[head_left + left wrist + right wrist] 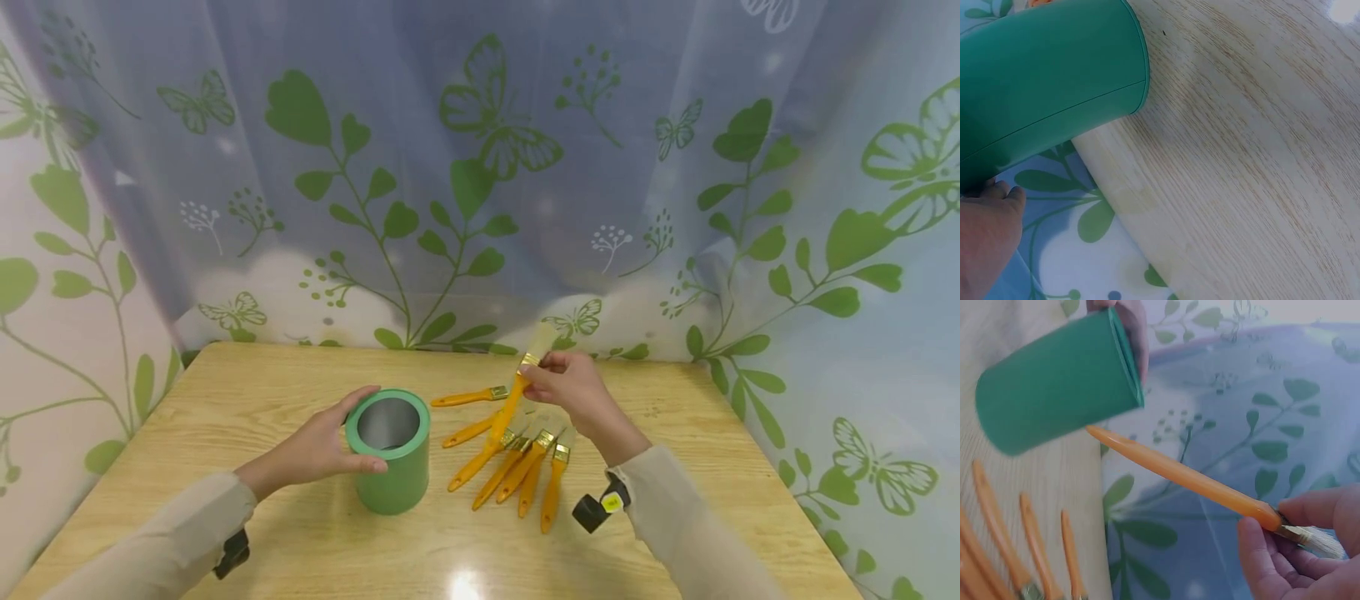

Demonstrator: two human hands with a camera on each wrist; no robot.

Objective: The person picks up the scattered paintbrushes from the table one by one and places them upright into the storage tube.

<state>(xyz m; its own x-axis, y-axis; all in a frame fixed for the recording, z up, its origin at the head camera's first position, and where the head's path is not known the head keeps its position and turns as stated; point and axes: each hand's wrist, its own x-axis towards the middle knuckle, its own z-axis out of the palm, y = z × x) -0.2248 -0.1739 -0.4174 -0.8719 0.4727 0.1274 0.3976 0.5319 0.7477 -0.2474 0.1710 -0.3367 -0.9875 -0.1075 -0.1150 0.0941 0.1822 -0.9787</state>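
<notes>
A green can (395, 475) stands upright on the table, its open grey inside facing up. My left hand (318, 446) holds it near the rim, thumb across the front and fingers round the far side. Raised over the table, my right hand (567, 385) pinches a paintbrush (512, 404) with an orange handle. Its thumb and fingers grip the brush by the metal band, pale bristles up and handle slanting down toward the can. In the right wrist view the brush's handle end (1100, 434) appears close by the can's rim (1127, 359).
Several more orange-handled paintbrushes (551, 496) lie fanned out on the wooden table (247, 375), right of the can. One brush (465, 398) lies apart behind them. A curtain (420, 167) with green leaves and butterflies hangs behind the table and at both sides.
</notes>
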